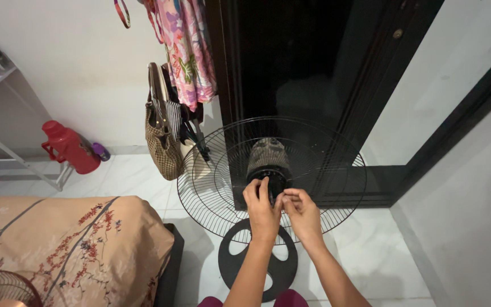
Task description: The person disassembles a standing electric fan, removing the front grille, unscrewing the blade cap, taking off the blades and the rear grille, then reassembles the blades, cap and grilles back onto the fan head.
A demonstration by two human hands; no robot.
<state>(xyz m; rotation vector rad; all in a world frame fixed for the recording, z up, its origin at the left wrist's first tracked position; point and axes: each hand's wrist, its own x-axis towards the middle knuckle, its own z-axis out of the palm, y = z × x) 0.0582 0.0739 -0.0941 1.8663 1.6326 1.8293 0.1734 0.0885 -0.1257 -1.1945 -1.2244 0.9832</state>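
A standing fan with no blades faces me, its round black rear wire guard [336,170] open to view around a dusty grey motor housing [267,153]. Both my hands meet at the black hub [275,183] in the guard's middle. My left hand [261,209] wraps its fingers over the hub's left side. My right hand [301,211] pinches at the hub's right side with its fingertips. The fan's round black base [240,264] rests on the white tiled floor below my forearms.
A bed with a tan floral cover [69,244] fills the lower left, with another wire guard [1,289] at its corner. A checked bag [163,145] and pink clothes [186,45] hang beside a dark door [296,62]. A red flask [69,146] stands by a white shelf [7,153].
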